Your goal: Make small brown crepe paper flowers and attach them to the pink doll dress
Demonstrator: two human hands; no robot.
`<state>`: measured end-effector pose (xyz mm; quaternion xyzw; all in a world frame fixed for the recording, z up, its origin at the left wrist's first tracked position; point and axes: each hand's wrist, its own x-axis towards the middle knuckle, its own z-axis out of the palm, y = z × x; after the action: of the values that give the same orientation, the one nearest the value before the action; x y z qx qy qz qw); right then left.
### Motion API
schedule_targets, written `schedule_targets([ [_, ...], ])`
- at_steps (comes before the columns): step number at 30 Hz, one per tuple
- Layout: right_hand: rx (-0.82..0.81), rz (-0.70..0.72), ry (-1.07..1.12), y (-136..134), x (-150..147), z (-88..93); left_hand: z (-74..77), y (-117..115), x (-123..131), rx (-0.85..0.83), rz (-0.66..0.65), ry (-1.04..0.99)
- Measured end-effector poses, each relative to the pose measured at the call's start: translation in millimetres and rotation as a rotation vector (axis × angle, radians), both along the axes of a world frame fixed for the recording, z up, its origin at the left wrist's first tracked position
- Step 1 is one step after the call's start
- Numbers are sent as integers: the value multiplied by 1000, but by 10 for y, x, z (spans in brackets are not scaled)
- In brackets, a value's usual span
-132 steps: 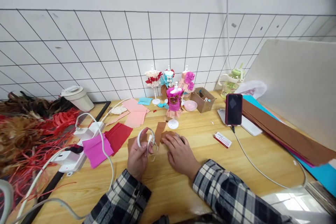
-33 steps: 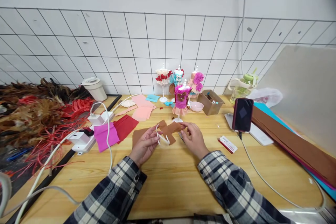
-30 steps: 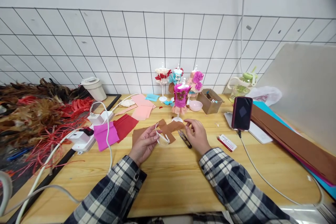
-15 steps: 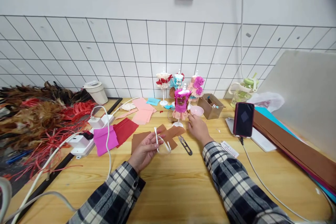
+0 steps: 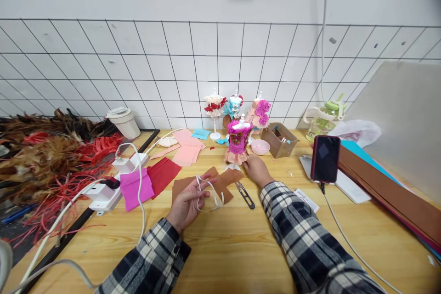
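My left hand [image 5: 188,202] pinches a loop of thin white ribbon [image 5: 211,191] just above brown paper pieces [image 5: 220,183] lying on the wooden table [image 5: 241,243]. My right hand [image 5: 255,170] reaches forward to the base of a small mannequin in a magenta dress [image 5: 237,143]; its fingers curl near the stand, and what they grip is hidden. Small black snips [image 5: 245,193] lie on the table between my two hands.
Three more dressed mini mannequins [image 5: 234,108] stand by the tiled wall, with a pink bowl [image 5: 260,146] and cardboard box [image 5: 279,139]. Magenta, red and pink sheets [image 5: 151,177], power adapters [image 5: 103,188] and feathers lie left. A phone [image 5: 325,159], bottle and large paper sheets sit right.
My right hand left the brown paper, went forward to the magenta mannequin's base. The snips now lie uncovered on the table. My left hand keeps the ribbon loop.
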<state>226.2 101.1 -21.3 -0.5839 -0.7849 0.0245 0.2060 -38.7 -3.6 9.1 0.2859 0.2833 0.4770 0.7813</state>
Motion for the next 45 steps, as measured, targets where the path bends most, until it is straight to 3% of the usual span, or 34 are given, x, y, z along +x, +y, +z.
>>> schedule_targets([
  [3, 147, -45, 258, -71, 86, 7, 12, -21, 12, -12, -28, 6],
  [6, 431, -215, 571, -140, 143, 58, 14, -38, 17, -12, -21, 28],
  [9, 679, -424, 616, -121, 272, 208, -4, -37, 15, -13, 0, 47],
  [12, 806, -579, 590, 43, 562, 440, -36, -28, 14, -9, -17, 55],
  [15, 710, -555, 541, 214, 880, 634, -53, -24, 18, -9, -52, 55],
  [18, 676, -456, 483, 160, 963, 649, -45, -25, 20, -20, -57, 56],
  [21, 727, -415, 462, -126, 775, 443, -40, -31, 20, -18, -55, 61],
  [26, 588, -292, 300, -468, 522, 89, -63, -40, 14, 28, -58, 105],
  [29, 542, -229, 226, -494, 508, 80, -71, -36, -6, 50, -48, 120],
  [35, 239, 154, -42, -652, 125, 154, -101, -4, -56, 42, -28, 76],
  [40, 88, 107, -138, -660, -161, 112, -77, -6, -54, 7, -139, 8],
  [45, 38, 25, -148, -540, -214, 54, -28, -64, -114, -11, -403, -123],
])
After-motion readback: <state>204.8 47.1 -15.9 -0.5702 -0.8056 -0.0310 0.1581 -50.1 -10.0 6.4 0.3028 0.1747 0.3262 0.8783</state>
